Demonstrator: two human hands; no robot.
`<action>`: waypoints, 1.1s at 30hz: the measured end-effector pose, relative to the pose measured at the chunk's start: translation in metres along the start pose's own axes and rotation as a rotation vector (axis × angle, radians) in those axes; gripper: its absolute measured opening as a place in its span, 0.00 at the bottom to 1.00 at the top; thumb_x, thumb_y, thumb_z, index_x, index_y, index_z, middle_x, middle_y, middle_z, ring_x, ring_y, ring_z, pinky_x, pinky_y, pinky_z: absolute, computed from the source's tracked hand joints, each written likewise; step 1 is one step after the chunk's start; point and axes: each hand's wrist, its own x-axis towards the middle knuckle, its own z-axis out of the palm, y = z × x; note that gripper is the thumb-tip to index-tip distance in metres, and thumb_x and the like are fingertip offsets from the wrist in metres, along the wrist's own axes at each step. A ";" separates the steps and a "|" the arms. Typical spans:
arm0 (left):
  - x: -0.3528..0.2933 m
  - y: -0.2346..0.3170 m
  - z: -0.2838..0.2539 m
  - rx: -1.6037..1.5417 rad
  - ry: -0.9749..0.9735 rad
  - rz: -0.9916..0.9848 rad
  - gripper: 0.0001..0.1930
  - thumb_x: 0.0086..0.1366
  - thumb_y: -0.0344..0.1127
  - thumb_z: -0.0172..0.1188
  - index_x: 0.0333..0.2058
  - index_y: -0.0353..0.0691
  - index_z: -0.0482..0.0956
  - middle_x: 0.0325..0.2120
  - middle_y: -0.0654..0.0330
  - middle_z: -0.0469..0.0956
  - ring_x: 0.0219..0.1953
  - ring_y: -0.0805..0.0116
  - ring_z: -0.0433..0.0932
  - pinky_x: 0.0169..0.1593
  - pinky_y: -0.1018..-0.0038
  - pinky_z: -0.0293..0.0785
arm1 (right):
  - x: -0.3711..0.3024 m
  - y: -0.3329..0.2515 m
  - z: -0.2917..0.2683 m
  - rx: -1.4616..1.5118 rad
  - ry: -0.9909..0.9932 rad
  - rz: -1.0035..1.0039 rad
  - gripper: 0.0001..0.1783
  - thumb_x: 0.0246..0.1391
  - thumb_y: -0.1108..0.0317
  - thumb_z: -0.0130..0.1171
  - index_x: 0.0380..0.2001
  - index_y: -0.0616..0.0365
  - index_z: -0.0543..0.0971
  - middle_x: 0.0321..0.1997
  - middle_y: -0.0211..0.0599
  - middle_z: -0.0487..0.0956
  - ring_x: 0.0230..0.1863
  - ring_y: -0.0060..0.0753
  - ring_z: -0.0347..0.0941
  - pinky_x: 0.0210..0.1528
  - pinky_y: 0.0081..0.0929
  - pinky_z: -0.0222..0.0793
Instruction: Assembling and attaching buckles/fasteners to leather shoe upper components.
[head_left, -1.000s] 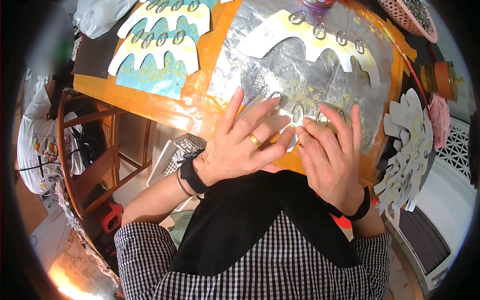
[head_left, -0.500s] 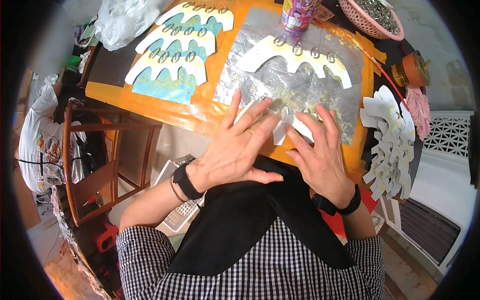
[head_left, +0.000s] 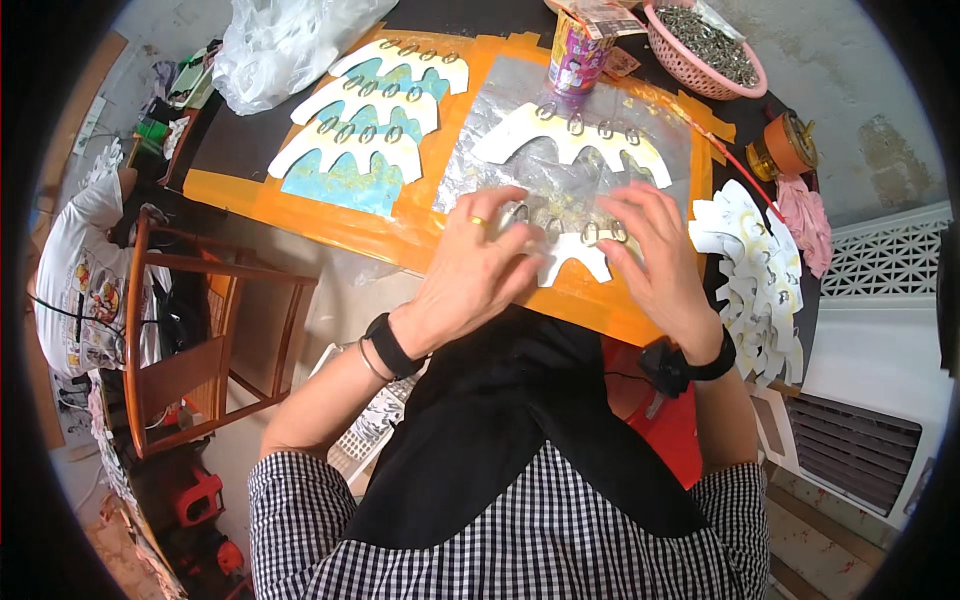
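Between my hands lies a scalloped white card with dark oval metal rings along its far edge. My left hand, wearing a ring, curls over the card's left end with thumb and fingers close together; that end is hidden. At the right end, the bent fingers and thumb of my right hand close around the card's edge, partly covering it. Just beyond is a similar yellow-stained card with rings, lying on a silvery sheet.
Several ringed cards lie on blue sheets at the left of the orange-taped table. A purple cup, a pink basket of metal bits and a jar stand farther back. Stacked scalloped cards sit right; a wooden chair is left.
My fingers have gone from spread over the card to bent around its ends, with my left thumb drawn in. More of the card's middle shows. The view has shifted slightly.
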 end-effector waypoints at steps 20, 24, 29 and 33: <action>0.013 -0.011 -0.020 -1.231 -0.117 -0.504 0.24 0.63 0.20 0.67 0.57 0.37 0.73 0.58 0.58 0.76 0.57 0.71 0.76 0.63 0.73 0.72 | 0.027 0.011 -0.010 0.621 -0.486 0.367 0.13 0.57 0.72 0.67 0.44 0.61 0.76 0.36 0.29 0.76 0.42 0.21 0.73 0.44 0.25 0.69; 0.020 -0.012 -0.036 -1.514 -0.024 -0.445 0.24 0.64 0.22 0.66 0.59 0.37 0.73 0.60 0.52 0.75 0.59 0.67 0.76 0.63 0.70 0.74 | 0.023 0.014 -0.010 0.851 -0.515 0.385 0.13 0.62 0.74 0.64 0.48 0.63 0.76 0.38 0.27 0.77 0.41 0.14 0.73 0.43 0.17 0.69; 0.017 -0.026 -0.047 -1.808 0.222 -0.556 0.28 0.75 0.48 0.56 0.66 0.39 0.64 0.64 0.50 0.71 0.65 0.59 0.70 0.67 0.63 0.69 | 0.022 -0.004 -0.011 1.110 -0.367 0.488 0.13 0.61 0.76 0.63 0.48 0.63 0.76 0.39 0.27 0.78 0.41 0.15 0.74 0.47 0.16 0.70; 0.005 -0.012 -0.029 -2.022 0.399 -0.728 0.32 0.75 0.53 0.56 0.66 0.36 0.63 0.65 0.45 0.67 0.66 0.57 0.68 0.69 0.59 0.64 | 0.013 -0.001 0.009 1.203 -0.267 0.600 0.14 0.60 0.76 0.65 0.48 0.63 0.76 0.41 0.27 0.78 0.42 0.15 0.75 0.48 0.16 0.71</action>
